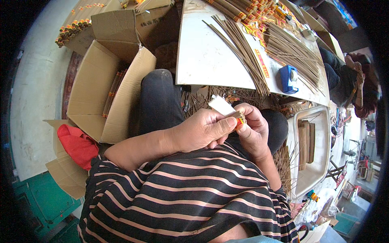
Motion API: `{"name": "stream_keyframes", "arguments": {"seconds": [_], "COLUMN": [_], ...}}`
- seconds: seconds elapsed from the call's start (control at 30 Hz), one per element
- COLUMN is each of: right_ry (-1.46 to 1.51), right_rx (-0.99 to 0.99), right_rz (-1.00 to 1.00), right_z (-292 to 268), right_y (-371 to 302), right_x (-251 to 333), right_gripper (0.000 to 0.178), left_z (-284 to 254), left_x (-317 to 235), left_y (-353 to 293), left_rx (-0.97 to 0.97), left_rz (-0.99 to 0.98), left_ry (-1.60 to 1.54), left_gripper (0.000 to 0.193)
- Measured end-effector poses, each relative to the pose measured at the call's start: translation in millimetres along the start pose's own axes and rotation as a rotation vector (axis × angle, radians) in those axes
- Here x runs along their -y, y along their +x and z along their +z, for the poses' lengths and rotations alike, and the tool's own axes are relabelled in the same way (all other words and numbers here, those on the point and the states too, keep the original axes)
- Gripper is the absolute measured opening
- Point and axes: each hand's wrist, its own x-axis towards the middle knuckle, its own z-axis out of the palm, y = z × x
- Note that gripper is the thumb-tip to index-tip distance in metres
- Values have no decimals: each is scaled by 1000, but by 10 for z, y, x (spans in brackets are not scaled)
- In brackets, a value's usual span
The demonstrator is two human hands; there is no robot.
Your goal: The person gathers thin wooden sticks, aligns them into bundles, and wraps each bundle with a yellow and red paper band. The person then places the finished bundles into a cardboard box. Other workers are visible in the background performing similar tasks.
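Both my hands meet over my lap, closed around a small bundle of brown incense sticks (239, 116) with a red and yellow paper band at its end. My left hand (200, 128) grips it from the left, thumb lying along the sticks. Fingers and thumb of my right hand (255, 128) pinch the banded end. A white paper flap (221, 105) stands up from the bundle between the hands. Most of the bundle's length is hidden by my fingers.
Ahead is a white table (198, 56) bearing loose incense sticks (243, 48), banded bundles (251, 10) and a blue tape dispenser (288, 79). An open cardboard box (87, 95) stands left, a white tub (324, 162) with sticks right. Another person (348, 81) sits at far right.
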Motion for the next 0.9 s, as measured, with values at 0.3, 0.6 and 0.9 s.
{"name": "stream_keyframes", "arguments": {"seconds": [0.3, 0.6, 0.9], "right_ry": [-301, -706, -777], "right_rx": [161, 327, 381], "right_rz": [277, -43, -148], "right_z": [-94, -101, -104], "right_y": [177, 219, 189], "right_x": [464, 569, 565], "right_gripper": [24, 12, 8], "left_z": [13, 23, -58], "left_x": [20, 11, 18], "left_y": [18, 24, 17], "left_rx": [44, 101, 169], "left_rz": [-6, 1, -80], "left_ry": [34, -19, -73], "left_gripper": [36, 26, 33]}}
